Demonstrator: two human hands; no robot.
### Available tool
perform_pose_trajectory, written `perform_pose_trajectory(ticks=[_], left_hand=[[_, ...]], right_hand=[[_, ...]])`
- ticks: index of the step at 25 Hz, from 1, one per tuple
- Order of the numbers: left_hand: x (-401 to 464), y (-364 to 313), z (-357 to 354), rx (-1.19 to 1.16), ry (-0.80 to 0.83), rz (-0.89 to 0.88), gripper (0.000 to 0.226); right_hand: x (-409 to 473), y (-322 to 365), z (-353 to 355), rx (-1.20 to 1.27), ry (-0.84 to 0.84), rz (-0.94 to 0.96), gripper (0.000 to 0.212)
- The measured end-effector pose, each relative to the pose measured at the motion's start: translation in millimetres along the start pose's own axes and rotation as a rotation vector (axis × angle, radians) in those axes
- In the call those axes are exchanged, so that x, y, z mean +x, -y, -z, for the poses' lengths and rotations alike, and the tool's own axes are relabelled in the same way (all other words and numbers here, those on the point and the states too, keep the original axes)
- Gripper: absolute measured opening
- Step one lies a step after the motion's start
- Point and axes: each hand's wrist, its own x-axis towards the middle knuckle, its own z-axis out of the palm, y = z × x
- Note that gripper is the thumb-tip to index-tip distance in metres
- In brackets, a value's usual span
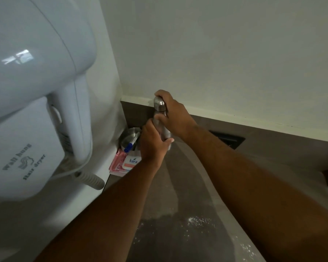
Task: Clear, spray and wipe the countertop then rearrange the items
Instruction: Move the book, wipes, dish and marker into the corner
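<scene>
While both my hands grip the steel bottle (161,120), left hand (153,142) low, right hand (173,118) near its cap, it stands just right of the steel cup (130,138); beyond them the countertop (180,188) shows white specks, seemingly unwiped.

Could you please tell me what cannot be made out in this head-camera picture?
- Bottle base: head view, hidden by left hand and right hand.
- Cup contents besides the blue pen: too dark.
- Pink packet small print: too small.
</scene>
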Motion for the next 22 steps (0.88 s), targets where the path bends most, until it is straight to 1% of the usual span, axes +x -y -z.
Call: perform_pose_trajectory(ticks=[3, 5, 8, 10, 12, 13, 14, 16, 18, 20, 22], left_hand=[[-8, -7, 2, 0.054, 0.016, -0.027, 0.087], [-11, -14, 6, 0.0, 0.061, -0.006, 0.084], [-18, -26, 21, -0.082, 0.128, 0.111, 0.08], [-34, -28, 27, -0.13, 0.17, 0.235, 0.079], [-71, -26, 27, -0.193, 0.274, 0.324, 0.074], [-92, -25, 25, -0.155, 0.342, 0.302, 0.072], [-113, -26, 21, -0.068, 0.407, 0.229, 0.072], [-149, -39, 6, 0.075, 0.506, 0.015, 0.073], [-167, -58, -10, 0.112, 0.616, -0.167, 0.074], [-184, -94, -39, 0.16, 0.727, -0.327, 0.076], [-201, -129, -78, 0.204, 0.8, -0.456, 0.079]], right_hand=[[-19, -7, 1, 0.064, -0.071, -0.05, 0.065], [-26, -6, 4, 0.065, -0.086, -0.117, 0.077], [-44, -4, 15, 0.019, -0.155, -0.185, 0.092], [-74, -10, 21, 0.017, -0.263, -0.255, 0.092], [-124, -25, 22, 0.033, -0.334, -0.362, 0.086], [-153, -35, 18, 0.021, -0.338, -0.416, 0.084], [-183, -48, 14, -0.012, -0.332, -0.464, 0.081], [-246, -77, 11, -0.083, -0.32, -0.57, 0.077], [-297, -99, 15, -0.091, -0.32, -0.675, 0.075], [-348, -124, 42, -0.112, -0.372, -0.794, 0.073], [-394, -150, 80, -0.128, -0.487, -0.874, 0.072]])
